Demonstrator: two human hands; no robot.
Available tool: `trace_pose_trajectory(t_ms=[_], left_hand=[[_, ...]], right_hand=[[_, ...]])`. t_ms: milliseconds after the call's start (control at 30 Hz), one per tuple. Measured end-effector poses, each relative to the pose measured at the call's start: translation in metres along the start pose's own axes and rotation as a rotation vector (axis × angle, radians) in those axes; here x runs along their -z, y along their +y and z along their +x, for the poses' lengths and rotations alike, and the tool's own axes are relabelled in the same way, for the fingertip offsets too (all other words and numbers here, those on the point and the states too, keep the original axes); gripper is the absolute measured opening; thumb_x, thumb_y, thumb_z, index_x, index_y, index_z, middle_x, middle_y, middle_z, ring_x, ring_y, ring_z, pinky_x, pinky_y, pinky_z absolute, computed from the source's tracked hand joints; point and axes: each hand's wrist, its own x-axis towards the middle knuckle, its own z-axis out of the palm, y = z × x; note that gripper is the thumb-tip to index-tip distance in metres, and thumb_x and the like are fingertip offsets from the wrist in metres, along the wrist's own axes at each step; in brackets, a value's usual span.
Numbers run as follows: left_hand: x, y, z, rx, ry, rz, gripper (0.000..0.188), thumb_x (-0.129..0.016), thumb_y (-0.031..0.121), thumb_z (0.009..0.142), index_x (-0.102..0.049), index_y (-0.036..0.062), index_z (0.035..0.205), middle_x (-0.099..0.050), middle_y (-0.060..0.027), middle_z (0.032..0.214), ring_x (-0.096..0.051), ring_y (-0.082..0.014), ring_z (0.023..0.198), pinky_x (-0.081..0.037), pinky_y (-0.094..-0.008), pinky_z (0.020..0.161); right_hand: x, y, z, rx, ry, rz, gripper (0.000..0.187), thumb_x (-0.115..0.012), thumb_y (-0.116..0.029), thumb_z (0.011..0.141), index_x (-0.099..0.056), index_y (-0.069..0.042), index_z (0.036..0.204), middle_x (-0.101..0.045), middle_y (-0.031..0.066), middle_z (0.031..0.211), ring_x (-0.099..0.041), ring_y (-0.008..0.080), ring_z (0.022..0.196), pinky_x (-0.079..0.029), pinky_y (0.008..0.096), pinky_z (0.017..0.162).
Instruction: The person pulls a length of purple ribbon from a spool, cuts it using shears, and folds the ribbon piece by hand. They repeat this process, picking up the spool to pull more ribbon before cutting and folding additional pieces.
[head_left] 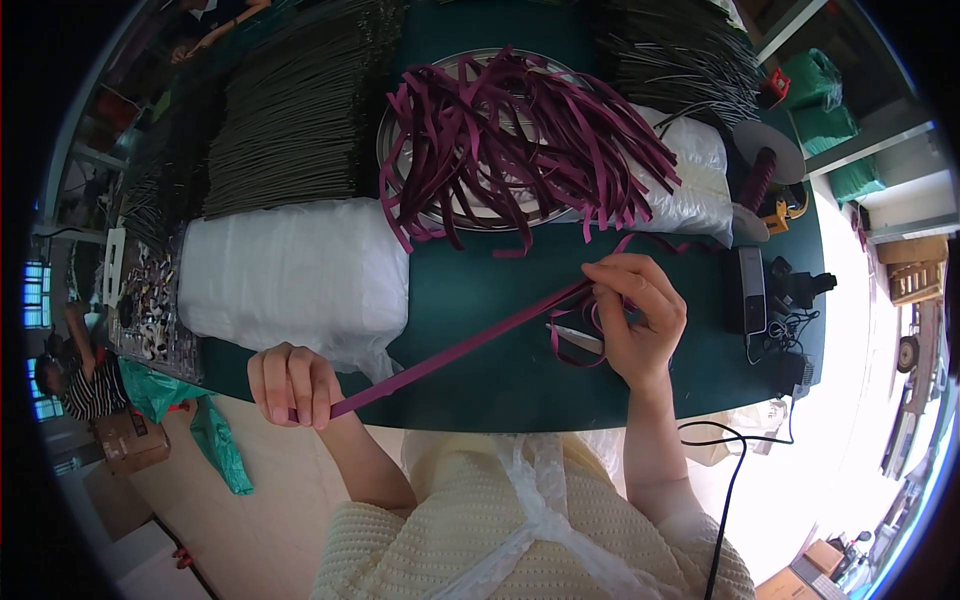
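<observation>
A long purple ribbon point(450, 354) is stretched taut on a slant between my two hands. My left hand point(295, 385) is closed on its lower end, near the table's front edge. My right hand point(645, 315) pinches the other end between thumb and fingertips, higher up and to the right. Ribbon loops hang under the right hand, beside a pale narrow object point(578, 338) that I cannot make out. More ribbon trails from there toward a spool point(765, 165). A heap of cut purple ribbon strips point(530, 140) lies on a round metal tray point(388, 150) beyond my hands.
On the green table point(470, 270) lie plastic-wrapped white bundles point(290, 270), one left of the tray, another point(695, 175) right. Bunches of thin dark strands point(290, 130) lie behind. A black box device point(745, 290) with cables stands at right. Other people point(85, 375) are at far left.
</observation>
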Motion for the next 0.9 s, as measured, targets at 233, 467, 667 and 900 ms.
trace_pose_trajectory(t_ms=[233,467,667,900], left_hand=[[0.007,0.004,-0.006,-0.058,0.059,0.027,0.014,-0.06,-0.006,0.077,-0.052,0.0026,0.069,-0.059,-0.0099,0.073,-0.054,-0.0197,0.059,-0.057,-0.0331,0.049],[0.017,0.013,-0.001,0.207,-0.355,0.11,0.006,-0.061,-0.007,0.074,-0.062,-0.0022,0.071,-0.065,-0.0165,0.077,-0.061,-0.0271,0.068,-0.058,-0.04,0.06],[0.02,0.014,-0.003,0.304,-0.543,0.217,0.009,-0.057,-0.006,0.075,-0.065,-0.0025,0.072,-0.065,-0.0152,0.076,-0.061,-0.0247,0.066,-0.056,-0.0367,0.06],[0.026,0.018,-0.006,0.14,-0.42,0.222,0.011,-0.059,0.001,0.078,-0.065,0.0038,0.069,-0.066,-0.0111,0.073,-0.058,-0.0222,0.073,-0.053,-0.0336,0.067]], right_hand=[[-0.001,0.003,-0.002,-0.039,-0.012,0.07,0.025,-0.056,0.015,0.07,-0.067,-0.002,0.085,-0.061,0.0077,0.084,-0.058,0.0127,0.066,-0.045,0.0207,0.055],[-0.001,-0.003,0.003,0.066,0.062,-0.024,0.024,-0.057,0.015,0.069,-0.065,-0.001,0.085,-0.06,0.0081,0.083,-0.057,0.0125,0.062,-0.045,0.0211,0.052],[-0.004,-0.002,0.007,0.144,0.048,-0.044,0.023,-0.058,0.015,0.068,-0.064,-0.001,0.084,-0.06,0.0084,0.083,-0.057,0.0128,0.061,-0.045,0.0213,0.051],[-0.001,0.002,0.007,0.204,0.13,-0.073,0.022,-0.059,0.015,0.068,-0.064,-0.001,0.082,-0.061,0.0087,0.083,-0.058,0.0142,0.063,-0.045,0.0211,0.051]])
